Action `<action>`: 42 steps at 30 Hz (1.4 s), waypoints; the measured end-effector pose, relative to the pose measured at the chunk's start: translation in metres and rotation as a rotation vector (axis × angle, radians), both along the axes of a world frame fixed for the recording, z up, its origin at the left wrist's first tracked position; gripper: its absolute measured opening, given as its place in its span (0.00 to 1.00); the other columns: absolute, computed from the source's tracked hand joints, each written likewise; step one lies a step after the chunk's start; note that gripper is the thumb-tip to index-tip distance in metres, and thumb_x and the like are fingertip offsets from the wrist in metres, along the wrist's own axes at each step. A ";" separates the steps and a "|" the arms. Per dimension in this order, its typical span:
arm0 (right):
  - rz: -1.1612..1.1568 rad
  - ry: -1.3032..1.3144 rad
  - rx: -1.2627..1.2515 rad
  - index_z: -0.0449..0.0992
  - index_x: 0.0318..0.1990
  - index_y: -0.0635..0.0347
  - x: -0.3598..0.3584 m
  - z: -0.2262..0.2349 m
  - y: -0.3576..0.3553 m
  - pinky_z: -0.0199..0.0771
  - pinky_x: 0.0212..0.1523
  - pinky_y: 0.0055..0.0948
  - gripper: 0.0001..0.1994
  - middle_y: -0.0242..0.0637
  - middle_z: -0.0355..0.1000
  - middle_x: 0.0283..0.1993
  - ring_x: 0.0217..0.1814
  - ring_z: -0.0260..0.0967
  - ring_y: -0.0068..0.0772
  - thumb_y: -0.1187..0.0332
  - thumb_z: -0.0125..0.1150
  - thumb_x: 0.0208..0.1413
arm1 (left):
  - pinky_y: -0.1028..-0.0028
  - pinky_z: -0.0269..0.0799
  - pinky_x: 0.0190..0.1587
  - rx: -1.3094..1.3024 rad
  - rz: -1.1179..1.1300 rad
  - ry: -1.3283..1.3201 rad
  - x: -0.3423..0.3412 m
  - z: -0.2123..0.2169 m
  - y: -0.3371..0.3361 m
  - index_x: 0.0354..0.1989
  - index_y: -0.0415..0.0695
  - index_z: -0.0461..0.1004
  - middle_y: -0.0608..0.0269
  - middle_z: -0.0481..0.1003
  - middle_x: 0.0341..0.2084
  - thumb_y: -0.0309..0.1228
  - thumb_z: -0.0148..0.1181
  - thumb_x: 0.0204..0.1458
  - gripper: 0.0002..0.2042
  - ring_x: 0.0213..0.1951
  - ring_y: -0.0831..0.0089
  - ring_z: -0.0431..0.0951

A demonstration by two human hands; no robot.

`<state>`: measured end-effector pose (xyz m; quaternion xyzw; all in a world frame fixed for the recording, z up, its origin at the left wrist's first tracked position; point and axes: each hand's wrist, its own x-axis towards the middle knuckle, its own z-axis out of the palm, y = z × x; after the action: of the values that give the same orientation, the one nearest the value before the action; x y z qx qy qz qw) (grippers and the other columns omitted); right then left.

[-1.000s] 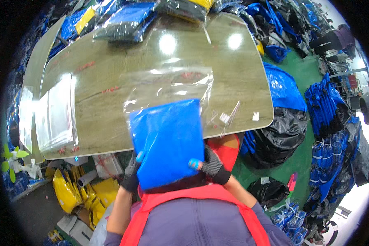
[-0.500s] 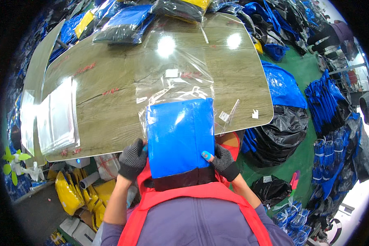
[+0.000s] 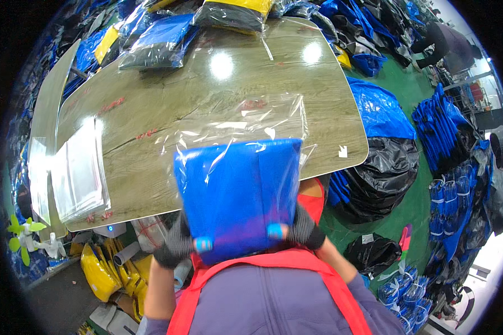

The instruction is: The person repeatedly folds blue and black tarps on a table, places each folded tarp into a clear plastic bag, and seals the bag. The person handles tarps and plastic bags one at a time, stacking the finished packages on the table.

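A blue folded sheet-like pack [image 3: 237,195] is held up in front of me at the table's near edge, its far part inside a clear plastic bag [image 3: 274,114]. The bag's loose far end spreads over the tabletop. My left hand [image 3: 179,243], in a dark dotted glove with a bare-looking blue-tipped thumb, grips the pack's lower left side. On the lower right side my right hand [image 3: 302,230], gloved the same way, grips it with the thumb on top. Both hands' other fingers are hidden behind the pack.
On the wood-grain table [image 3: 151,156] lies a stack of clear bags [image 3: 81,173] at left. Bagged blue-and-black packs [image 3: 159,42] line the far edge. A large blue-and-black bundle [image 3: 383,156] stands at right. Yellow packs [image 3: 98,271] and a small green fan [image 3: 22,240] are at lower left.
Both hands have lifted and tilted the pack toward me, thumbs now on its front. Its black lower part no longer shows. The bag's far end has drawn nearer across the table.
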<state>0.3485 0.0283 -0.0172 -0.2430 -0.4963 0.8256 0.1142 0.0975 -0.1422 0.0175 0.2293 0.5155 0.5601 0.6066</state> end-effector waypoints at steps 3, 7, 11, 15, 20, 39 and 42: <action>0.010 -0.193 0.079 0.51 0.67 0.64 0.025 -0.008 -0.029 0.60 0.63 0.40 0.48 0.47 0.62 0.63 0.63 0.61 0.40 0.52 0.73 0.43 | 0.64 0.59 0.62 -0.282 0.039 0.085 0.022 -0.013 -0.029 0.67 0.43 0.53 0.56 0.66 0.59 0.33 0.74 0.40 0.45 0.59 0.64 0.65; -0.069 -0.475 0.216 0.73 0.52 0.64 0.015 -0.021 -0.019 0.69 0.54 0.34 0.30 0.43 0.76 0.44 0.51 0.71 0.32 0.47 0.65 0.51 | 0.71 0.66 0.53 -0.357 0.271 0.371 0.047 -0.079 -0.015 0.58 0.38 0.66 0.56 0.74 0.48 0.38 0.61 0.55 0.25 0.48 0.69 0.73; 0.017 -0.489 0.077 0.70 0.54 0.68 0.015 -0.021 0.019 0.73 0.50 0.35 0.32 0.44 0.74 0.48 0.47 0.72 0.32 0.48 0.64 0.52 | 0.71 0.68 0.50 -0.298 0.229 0.233 0.058 -0.082 -0.006 0.54 0.36 0.68 0.57 0.76 0.44 0.40 0.60 0.56 0.23 0.45 0.70 0.74; -0.106 -0.292 0.132 0.65 0.57 0.73 0.026 -0.037 0.040 0.74 0.50 0.34 0.36 0.48 0.73 0.50 0.49 0.71 0.36 0.52 0.68 0.49 | 0.68 0.69 0.53 -0.089 -0.145 0.094 0.016 -0.041 0.018 0.55 0.36 0.66 0.54 0.75 0.46 0.37 0.61 0.55 0.23 0.49 0.68 0.73; -0.117 -0.237 -0.023 0.60 0.63 0.68 0.029 -0.039 0.004 0.69 0.57 0.36 0.39 0.47 0.69 0.56 0.57 0.67 0.37 0.56 0.71 0.48 | 0.60 0.68 0.56 -0.099 0.193 -0.054 -0.008 -0.055 0.037 0.65 0.40 0.54 0.52 0.70 0.53 0.38 0.71 0.45 0.41 0.54 0.61 0.70; -0.234 -0.021 -0.118 0.63 0.61 0.64 -0.009 0.011 0.018 0.70 0.53 0.33 0.36 0.40 0.70 0.56 0.54 0.68 0.31 0.55 0.69 0.48 | 0.61 0.61 0.62 -0.182 0.018 0.031 0.007 -0.042 0.014 0.67 0.42 0.52 0.53 0.63 0.60 0.49 0.74 0.38 0.50 0.58 0.60 0.67; -0.117 -0.146 0.158 0.63 0.60 0.67 -0.016 0.012 0.025 0.69 0.56 0.35 0.37 0.42 0.70 0.55 0.55 0.68 0.33 0.54 0.70 0.47 | 0.63 0.66 0.58 -0.186 -0.040 0.099 0.009 -0.046 0.007 0.64 0.42 0.57 0.57 0.67 0.57 0.46 0.69 0.45 0.41 0.55 0.63 0.69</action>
<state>0.3328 0.0528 -0.0050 -0.3214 -0.5517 0.7559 0.1446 0.1067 -0.1351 -0.0281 0.2097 0.5897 0.4857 0.6102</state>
